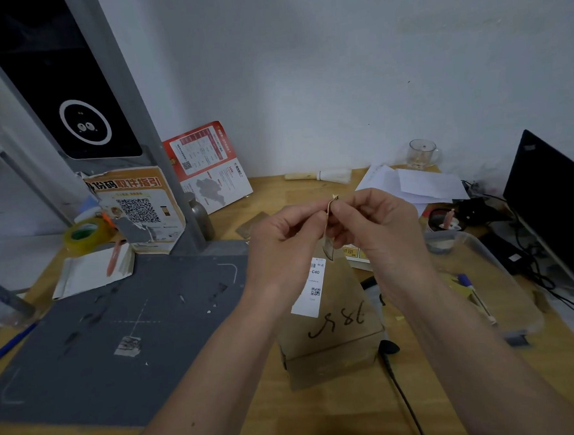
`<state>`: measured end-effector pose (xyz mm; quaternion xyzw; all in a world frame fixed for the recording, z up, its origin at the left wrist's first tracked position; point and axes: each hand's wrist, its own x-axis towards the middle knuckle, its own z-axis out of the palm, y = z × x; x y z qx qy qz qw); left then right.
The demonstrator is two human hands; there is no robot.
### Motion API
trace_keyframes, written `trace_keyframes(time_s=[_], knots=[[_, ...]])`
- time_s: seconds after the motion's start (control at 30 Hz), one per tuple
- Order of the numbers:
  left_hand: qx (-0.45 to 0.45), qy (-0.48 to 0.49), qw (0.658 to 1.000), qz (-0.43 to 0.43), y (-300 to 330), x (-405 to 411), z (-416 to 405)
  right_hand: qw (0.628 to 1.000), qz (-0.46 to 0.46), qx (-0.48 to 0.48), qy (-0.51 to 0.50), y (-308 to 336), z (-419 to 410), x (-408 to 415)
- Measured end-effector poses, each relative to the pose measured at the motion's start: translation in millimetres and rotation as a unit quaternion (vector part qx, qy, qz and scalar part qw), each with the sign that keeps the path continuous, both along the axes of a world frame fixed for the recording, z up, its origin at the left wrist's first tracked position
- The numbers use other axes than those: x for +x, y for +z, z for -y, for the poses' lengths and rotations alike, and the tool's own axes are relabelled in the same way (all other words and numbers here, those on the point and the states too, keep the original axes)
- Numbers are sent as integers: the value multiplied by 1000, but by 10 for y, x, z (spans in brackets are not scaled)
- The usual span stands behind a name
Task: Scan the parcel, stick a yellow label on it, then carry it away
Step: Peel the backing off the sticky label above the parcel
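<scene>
Yellow label (328, 230), seen edge-on, is pinched between both hands above the parcel. Left hand (282, 241): thumb and fingers curled onto the label's left side. Right hand (378, 227): fingertips pinching the label's upper end, which curls over. Whether the backing is on or off cannot be told.

Parcel (333, 332): brown cardboard box, flat on the wooden desk (324, 413) directly below the hands, just right of the grey mat (117, 328). White slip (311, 288) on its top face, printed "C40" with a barcode and a QR code; black handwritten numerals beside it, nearer the front edge. Front flap sits slightly open.

Containers: clear plastic tray (494, 285) right of the parcel, holding yellow sheets and a blue-capped pen (475, 295). Small cup (442, 223) behind it with a pinkish object standing in it. Glass mug (423, 153) by the wall; contents unclear.

Tape roll (85, 233) at far left.
</scene>
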<state>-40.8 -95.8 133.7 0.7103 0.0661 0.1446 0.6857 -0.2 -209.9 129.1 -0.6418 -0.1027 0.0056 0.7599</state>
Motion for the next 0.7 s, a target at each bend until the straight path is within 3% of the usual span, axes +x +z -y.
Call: trace_keyframes(time_s=[0.47, 0.7], knots=[[-9, -1, 1000, 11, 36, -38, 19, 999, -24, 29, 25, 36, 18, 4], [-27, -2, 1000, 3, 48, -45, 22, 1000, 7, 10, 14, 52, 18, -34]])
